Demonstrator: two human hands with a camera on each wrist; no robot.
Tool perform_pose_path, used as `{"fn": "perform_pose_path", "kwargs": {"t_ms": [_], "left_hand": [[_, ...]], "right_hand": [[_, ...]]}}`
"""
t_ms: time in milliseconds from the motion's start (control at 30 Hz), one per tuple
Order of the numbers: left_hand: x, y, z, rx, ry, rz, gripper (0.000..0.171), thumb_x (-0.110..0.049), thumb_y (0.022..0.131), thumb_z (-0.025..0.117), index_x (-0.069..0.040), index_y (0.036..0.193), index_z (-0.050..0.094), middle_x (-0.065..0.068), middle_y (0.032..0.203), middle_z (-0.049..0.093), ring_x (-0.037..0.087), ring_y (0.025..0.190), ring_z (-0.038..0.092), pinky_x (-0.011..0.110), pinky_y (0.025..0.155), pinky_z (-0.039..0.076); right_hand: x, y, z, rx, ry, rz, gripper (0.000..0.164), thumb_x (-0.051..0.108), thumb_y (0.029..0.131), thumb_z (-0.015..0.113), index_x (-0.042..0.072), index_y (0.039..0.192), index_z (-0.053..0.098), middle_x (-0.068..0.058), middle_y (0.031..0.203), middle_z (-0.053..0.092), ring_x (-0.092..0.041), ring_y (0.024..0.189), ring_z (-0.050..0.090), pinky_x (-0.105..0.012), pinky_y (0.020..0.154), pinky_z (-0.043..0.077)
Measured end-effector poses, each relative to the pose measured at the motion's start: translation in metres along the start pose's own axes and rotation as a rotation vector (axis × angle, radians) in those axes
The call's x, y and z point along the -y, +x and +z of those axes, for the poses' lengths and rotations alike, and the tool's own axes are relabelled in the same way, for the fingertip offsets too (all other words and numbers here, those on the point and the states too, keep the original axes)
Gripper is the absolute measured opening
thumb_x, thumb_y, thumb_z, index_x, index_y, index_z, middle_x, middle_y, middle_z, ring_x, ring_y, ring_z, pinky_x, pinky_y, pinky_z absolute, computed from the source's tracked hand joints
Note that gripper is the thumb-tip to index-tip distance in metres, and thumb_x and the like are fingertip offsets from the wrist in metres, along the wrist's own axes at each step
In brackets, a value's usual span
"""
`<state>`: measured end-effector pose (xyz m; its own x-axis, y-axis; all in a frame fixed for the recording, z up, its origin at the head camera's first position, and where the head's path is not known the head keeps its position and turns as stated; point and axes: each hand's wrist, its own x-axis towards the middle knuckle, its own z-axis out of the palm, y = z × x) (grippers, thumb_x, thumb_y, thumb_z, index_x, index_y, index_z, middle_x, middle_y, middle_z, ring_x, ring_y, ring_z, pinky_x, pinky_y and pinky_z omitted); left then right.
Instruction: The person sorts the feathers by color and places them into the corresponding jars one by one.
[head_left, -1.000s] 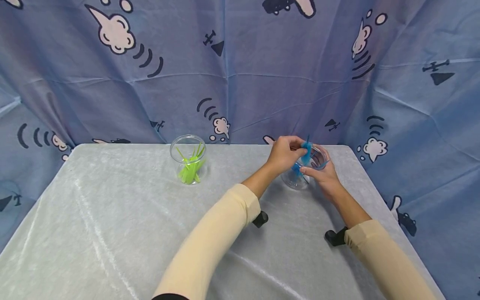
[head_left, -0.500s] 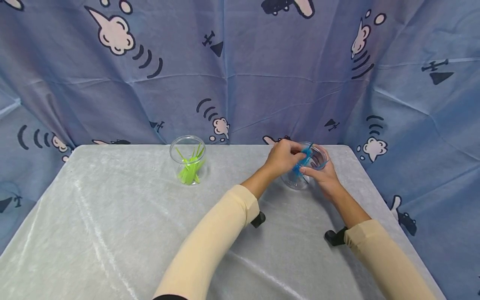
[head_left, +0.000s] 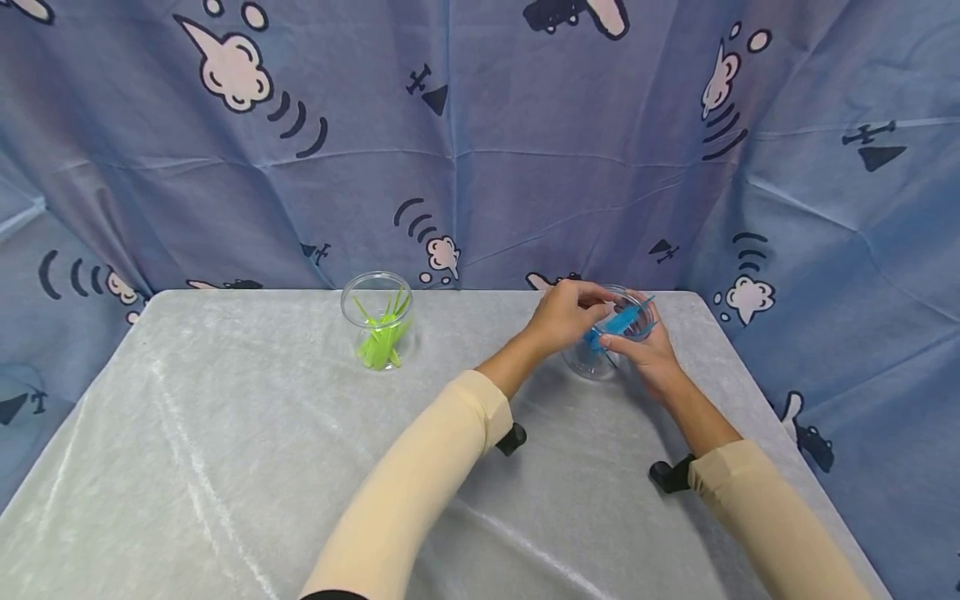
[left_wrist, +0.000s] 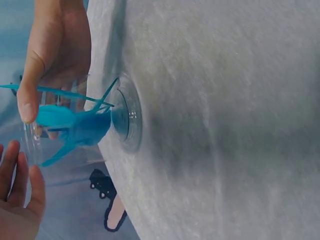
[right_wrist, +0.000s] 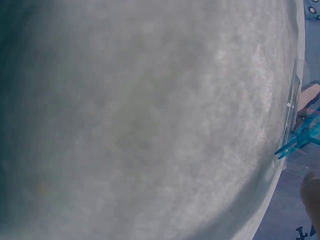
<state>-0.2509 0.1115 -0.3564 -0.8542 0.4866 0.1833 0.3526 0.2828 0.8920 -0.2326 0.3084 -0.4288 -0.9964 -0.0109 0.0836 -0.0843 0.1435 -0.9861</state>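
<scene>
A clear round jar (head_left: pixel 588 367) stands on the table's far right part, and my right hand (head_left: pixel 656 354) grips it near the rim, thumb in front. Inside it lie several blue thin sticks with wide flat ends (left_wrist: pixel 87 127), some tips poking past the rim. My left hand (head_left: pixel 564 315) is at the rim's left side. In the left wrist view the left hand (left_wrist: pixel 20 200) has its fingers spread apart, nothing between them. The right wrist view catches only the blue sticks (right_wrist: pixel 300 140) in the jar and part of the right thumb (right_wrist: pixel 311 195).
Further left on the table, a second clear jar (head_left: pixel 377 321) holds several lime-green sticks (head_left: pixel 382 337). A pale grey cloth (head_left: pixel 247 467) covers the table. Behind it hangs a blue printed curtain (head_left: pixel 495 192), close to the table's back edge.
My left hand has lowered a bunch of blue sticks into the right jar and let go. The sticks have tipped to the right against the rim. The right hand has kept its grip.
</scene>
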Motion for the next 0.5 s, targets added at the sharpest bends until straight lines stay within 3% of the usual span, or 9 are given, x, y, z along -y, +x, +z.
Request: {"fn": "perform_pose_path", "kwargs": {"t_ms": [133, 333, 500], "left_hand": [[0.002, -0.004, -0.007, 0.016, -0.013, 0.032, 0.025, -0.013, 0.101, 0.060, -0.007, 0.122, 0.070, 0.006, 0.118, 0.069, 0.011, 0.102, 0.063, 0.015, 0.081, 0.050], [0.007, -0.013, -0.025, 0.044, -0.007, 0.084, 0.027, -0.014, 0.101, 0.060, -0.006, 0.125, 0.068, 0.007, 0.120, 0.069, 0.011, 0.104, 0.063, 0.016, 0.086, 0.049], [0.012, -0.024, -0.046, 0.066, 0.007, 0.080, 0.027, -0.014, 0.101, 0.061, -0.005, 0.125, 0.067, 0.008, 0.120, 0.069, 0.015, 0.104, 0.064, 0.019, 0.087, 0.050]], "right_hand": [[0.000, 0.001, 0.001, 0.007, 0.000, -0.021, 0.079, 0.000, 0.091, 0.069, 0.017, 0.154, 0.025, -0.019, 0.158, 0.026, -0.032, 0.146, 0.023, -0.053, 0.120, 0.018], [0.000, 0.001, -0.002, 0.021, 0.000, -0.019, 0.076, 0.000, 0.092, 0.069, 0.016, 0.152, 0.026, -0.016, 0.157, 0.028, -0.032, 0.147, 0.023, -0.053, 0.120, 0.016], [0.002, 0.001, -0.007, 0.044, -0.091, -0.006, 0.076, 0.006, 0.093, 0.070, 0.017, 0.154, 0.026, -0.019, 0.158, 0.027, -0.036, 0.146, 0.024, -0.059, 0.117, 0.020]]}}
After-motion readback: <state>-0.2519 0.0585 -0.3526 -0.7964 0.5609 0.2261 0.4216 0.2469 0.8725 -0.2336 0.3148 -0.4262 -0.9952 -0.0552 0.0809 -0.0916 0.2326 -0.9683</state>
